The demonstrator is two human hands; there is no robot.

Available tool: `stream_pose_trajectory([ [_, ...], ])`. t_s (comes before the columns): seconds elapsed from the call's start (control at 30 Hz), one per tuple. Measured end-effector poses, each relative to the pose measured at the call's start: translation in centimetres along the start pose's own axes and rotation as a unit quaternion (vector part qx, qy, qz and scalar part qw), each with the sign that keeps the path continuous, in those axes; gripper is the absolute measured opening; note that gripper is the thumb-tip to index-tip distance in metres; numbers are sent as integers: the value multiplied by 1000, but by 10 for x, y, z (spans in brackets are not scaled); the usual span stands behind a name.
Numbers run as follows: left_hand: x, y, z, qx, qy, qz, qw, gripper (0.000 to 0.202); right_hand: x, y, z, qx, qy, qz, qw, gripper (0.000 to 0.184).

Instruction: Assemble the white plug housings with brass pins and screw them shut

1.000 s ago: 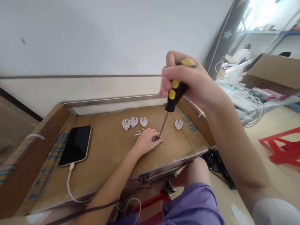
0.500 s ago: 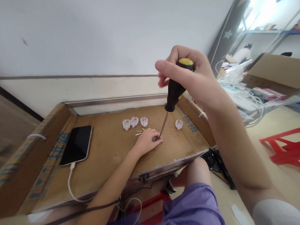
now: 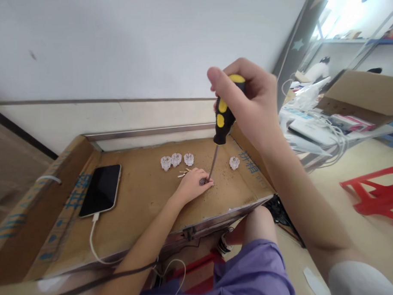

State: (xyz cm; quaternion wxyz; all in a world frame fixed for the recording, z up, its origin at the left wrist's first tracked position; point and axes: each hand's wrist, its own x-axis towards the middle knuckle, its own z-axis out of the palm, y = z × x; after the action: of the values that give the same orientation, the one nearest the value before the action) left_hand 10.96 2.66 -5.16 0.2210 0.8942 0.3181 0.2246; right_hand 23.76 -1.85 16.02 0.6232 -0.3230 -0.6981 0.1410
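My right hand (image 3: 249, 100) is closed round the black and yellow handle of a screwdriver (image 3: 222, 121), held upright. Its thin shaft runs down to a small dark round part (image 3: 202, 181) on the cardboard-covered table (image 3: 147, 201). My left hand (image 3: 193, 185) rests on the table with its fingers pinched on that part, right at the screwdriver's tip. Three clear plastic plug pieces (image 3: 176, 159) stand in a row just behind my left hand. A few small brass pins (image 3: 183, 172) lie between them and the hand. One more clear plug piece (image 3: 234, 163) sits to the right.
A black phone (image 3: 100, 189) lies on the table's left with a white cable (image 3: 93, 241) running off the front edge. Cardboard flaps rise at both sides. A red plastic stool (image 3: 375, 195) and a cluttered bench with an open box (image 3: 362, 94) stand to the right.
My right hand has turned the screwdriver handle: the yellow marks rotated out of view and back, and the grip shifted. My left hand and the part stayed put.
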Motion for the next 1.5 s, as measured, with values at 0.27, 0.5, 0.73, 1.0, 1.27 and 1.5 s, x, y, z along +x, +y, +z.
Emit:
stream_pose_trajectory([
  [0.27, 0, -2, 2, 7, 6, 5, 1000, 11, 2, -1, -2, 211, -146, 62, 965, 17],
  [0.5, 0, -2, 1, 3, 7, 10, 1000, 10, -7, -4, 6, -114, 54, -82, 989, 10],
  [0.73, 0, -1, 1, 5, 6, 5, 1000, 10, 3, -9, -3, 269, -288, 111, 912, 17],
  [1.0, 0, -1, 1, 3, 7, 11, 1000, 11, 0, 6, 7, -93, 50, -56, 993, 1],
  [1.27, 0, -2, 2, 1, 13, 8, 1000, 11, 1, 0, 11, 137, -125, 173, 967, 34],
  [1.5, -1, 2, -2, -21, 7, -3, 1000, 7, -22, -4, 4, 156, 262, 115, 945, 28],
])
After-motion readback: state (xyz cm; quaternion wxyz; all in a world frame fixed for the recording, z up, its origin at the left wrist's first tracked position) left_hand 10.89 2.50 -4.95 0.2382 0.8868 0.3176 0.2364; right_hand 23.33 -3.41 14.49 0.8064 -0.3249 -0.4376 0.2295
